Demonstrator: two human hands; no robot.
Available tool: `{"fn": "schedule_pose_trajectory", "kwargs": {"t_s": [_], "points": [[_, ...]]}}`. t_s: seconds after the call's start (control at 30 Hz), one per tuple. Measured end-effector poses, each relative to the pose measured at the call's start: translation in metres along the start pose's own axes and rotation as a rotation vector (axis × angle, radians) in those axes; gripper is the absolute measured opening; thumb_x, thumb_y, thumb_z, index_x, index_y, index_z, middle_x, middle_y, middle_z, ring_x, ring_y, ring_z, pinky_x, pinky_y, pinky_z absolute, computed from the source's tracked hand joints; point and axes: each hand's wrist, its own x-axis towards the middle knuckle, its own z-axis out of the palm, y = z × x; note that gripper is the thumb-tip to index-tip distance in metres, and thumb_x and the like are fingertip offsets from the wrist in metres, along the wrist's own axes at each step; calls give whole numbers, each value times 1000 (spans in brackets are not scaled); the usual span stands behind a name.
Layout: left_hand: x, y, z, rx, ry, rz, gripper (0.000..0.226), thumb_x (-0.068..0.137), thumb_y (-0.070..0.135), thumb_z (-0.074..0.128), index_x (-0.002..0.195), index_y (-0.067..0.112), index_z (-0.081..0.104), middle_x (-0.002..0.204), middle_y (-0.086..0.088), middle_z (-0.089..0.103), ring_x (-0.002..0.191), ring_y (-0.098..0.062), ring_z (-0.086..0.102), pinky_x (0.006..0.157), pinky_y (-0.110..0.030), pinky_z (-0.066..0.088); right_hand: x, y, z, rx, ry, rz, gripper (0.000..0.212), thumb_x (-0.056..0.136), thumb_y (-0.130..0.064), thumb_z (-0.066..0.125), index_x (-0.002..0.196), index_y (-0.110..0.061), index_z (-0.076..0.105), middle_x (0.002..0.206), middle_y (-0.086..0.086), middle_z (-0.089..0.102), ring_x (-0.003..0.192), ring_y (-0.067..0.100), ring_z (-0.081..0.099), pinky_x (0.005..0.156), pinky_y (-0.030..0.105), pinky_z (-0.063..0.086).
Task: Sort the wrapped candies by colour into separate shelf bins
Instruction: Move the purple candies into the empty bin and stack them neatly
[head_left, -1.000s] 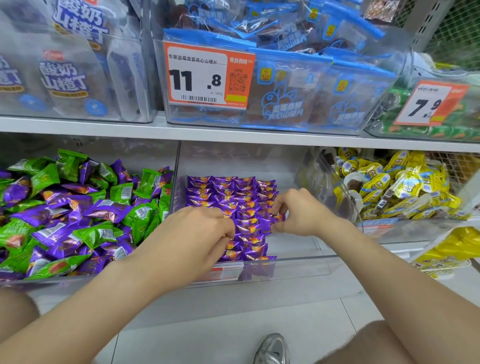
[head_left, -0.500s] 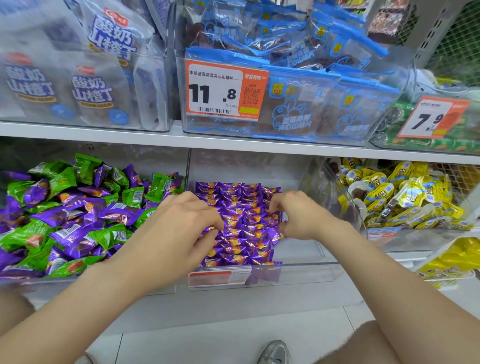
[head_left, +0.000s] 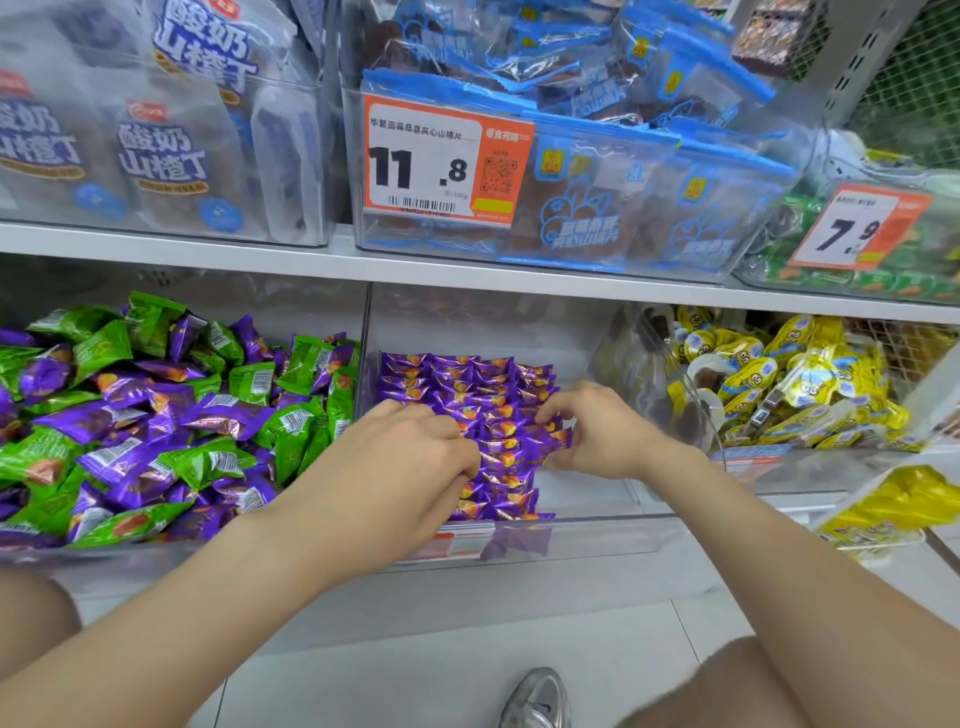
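Both hands work inside the clear plastic middle bin (head_left: 582, 535), where glossy purple foil-wrapped candies (head_left: 467, 384) lie in tidy overlapping rows. The left hand (head_left: 400, 457) rests knuckles-up on the near rows with its fingers curled under; whether it pinches a candy cannot be told. The right hand (head_left: 597, 436), at the right edge of those rows, has its fingers drawn narrow on a purple wrapper at the row's end, seemingly nudging it into line.

The sorting looks only partly done. The middle bin holds purple pieces alone, but its right side and front corner are bare. Just left of the middle bin, the clear left bin (head_left: 31, 551) holds a loose heap of green wrapped candies (head_left: 208, 462) mixed through with many purple ones, so most of the separating seems left to do. Right of the middle bin, a tilted clear bin holds yellow wrapped sweets with cartoon faces (head_left: 753, 374).

On the shelf above the middle bin, an orange and white price tag (head_left: 447, 161) reads "11.8" over a barcode, fronting blue-edged bags (head_left: 649, 208). Further right, a second tag (head_left: 857, 228) reads "7.9". Above the left bin, clear pouches with blue Chinese lettering (head_left: 161, 156) read "酸奶山楂丁".
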Motion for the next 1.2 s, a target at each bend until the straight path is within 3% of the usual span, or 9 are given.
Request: {"fn": "schedule_pose_trajectory", "kwargs": {"t_s": [0.07,0.13,0.43,0.7,0.83,0.93,1.03,1.13,1.2], "points": [[2,1,2,-10,-9,4,34,98,39,36,101,35,70,89,14,63,88,-16,62,80,-38,51,0,4,3,-1,30,38,51,73,-42,90,119,-29,72,104,-4,65,98,13,57,86,29,43],[3,1,4,-13,-10,4,29,98,38,41,100,34,70,88,14,63,86,-16,61,79,-38,51,0,7,7,19,59,63,52,71,-43,91,117,-29,72,105,-3,65,105,13,50,83,27,38],[6,2,7,-29,-12,4,34,98,41,37,100,36,70,88,15,63,85,-13,62,78,-37,51,3,1,10,59,44,125,63,63,-40,91,121,-30,67,113,2,51,104,16,52,80,25,40],[3,-1,6,-26,16,30,17,96,35,53,96,34,70,86,16,63,82,-14,62,72,-34,49,0,0,5,47,14,136,71,63,-44,92,125,-29,63,117,3,50,110,18,52,83,26,40],[-1,-3,2,-21,24,23,19,99,36,50,100,35,69,90,16,64,89,-14,59,79,-34,47,-4,-9,-5,42,25,155,62,68,-46,87,123,-30,63,115,0,48,102,16,54,84,27,42],[-6,-8,-7,-44,81,-3,19,98,34,53,102,34,71,91,17,64,94,-15,54,83,-38,47,-7,-36,-17,59,161,96,39,78,-38,78,114,-26,68,100,-3,58,95,13,58,86,32,51],[-11,-12,-25,-96,178,-129,12,95,31,56,99,32,68,88,15,59,90,-17,51,79,-40,48,-12,-89,-30,234,311,8,15,88,-18,65,101,-21,73,76,-9,67,67,6,61,74,26,52],[-23,-31,-44,-88,229,-402,5,93,31,56,90,33,59,80,12,53,81,-17,52,71,-40,48,-22,-157,-40,402,363,-116,20,91,-12,59,97,-25,74,74,-10,68,70,7,64,69,19,49],[-37,-57,-54,-68,142,-591,5,92,29,59,92,31,62,82,10,59,84,-19,59,73,-40,52,-25,-195,-38,363,368,-285,20,90,-13,59,98,-25,72,80,-9,67,75,8,62,76,23,48]]}}
